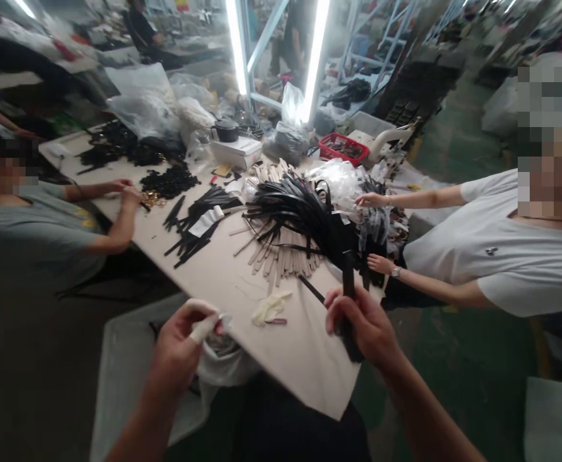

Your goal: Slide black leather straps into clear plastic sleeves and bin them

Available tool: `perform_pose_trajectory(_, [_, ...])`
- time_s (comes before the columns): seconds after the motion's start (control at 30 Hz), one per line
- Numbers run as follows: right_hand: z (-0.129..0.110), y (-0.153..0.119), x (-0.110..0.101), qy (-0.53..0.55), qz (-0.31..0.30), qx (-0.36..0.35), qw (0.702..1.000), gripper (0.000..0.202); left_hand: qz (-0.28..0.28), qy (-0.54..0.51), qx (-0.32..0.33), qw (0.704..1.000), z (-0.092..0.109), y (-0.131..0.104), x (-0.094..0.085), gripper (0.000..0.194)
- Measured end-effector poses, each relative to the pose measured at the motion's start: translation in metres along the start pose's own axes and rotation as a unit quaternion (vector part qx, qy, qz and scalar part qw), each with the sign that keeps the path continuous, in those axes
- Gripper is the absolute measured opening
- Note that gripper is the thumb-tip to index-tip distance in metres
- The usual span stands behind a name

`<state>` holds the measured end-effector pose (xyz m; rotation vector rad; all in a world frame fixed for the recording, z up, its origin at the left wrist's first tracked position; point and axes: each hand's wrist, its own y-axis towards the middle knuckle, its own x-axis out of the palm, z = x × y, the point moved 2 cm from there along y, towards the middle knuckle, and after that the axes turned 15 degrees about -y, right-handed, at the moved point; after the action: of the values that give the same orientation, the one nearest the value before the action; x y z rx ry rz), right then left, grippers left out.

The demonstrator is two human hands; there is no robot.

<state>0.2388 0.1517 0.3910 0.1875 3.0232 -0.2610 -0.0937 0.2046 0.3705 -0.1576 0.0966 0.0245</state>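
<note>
My left hand is closed in a pinch at the table's near-left edge. Pale covers wrap its thumb and forefinger, and a small shiny bit shows at the fingertips, too blurred to name. My right hand grips a black strap, held upright over the table's right edge. Beyond it, a large bundle of black straps lies fanned out, its pale undersides toward me. Between my hands, a crumpled pale-yellow glove-like piece rests beside a small purplish tool.
A co-worker's hands work at the left near black pieces. Another person in a white shirt reaches in from the right. A red basket, a white box and plastic bags stand behind. A pale bin is below left.
</note>
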Motion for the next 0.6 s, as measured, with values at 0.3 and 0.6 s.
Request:
perform_pose_trajectory(0.3, [0.017,-0.030,0.080,0.318,-0.195,0.197,0.907,0.039,-0.234,-0.135,-0.014,0.963,0.052,-0.062,0.088,0.016])
perform_pose_trajectory(0.6, [0.006,-0.005,0.050,0.092,0.002,0.042,0.995,0.032,-0.162,-0.125,-0.083,0.975,-0.003,-0.093,0.081,0.036])
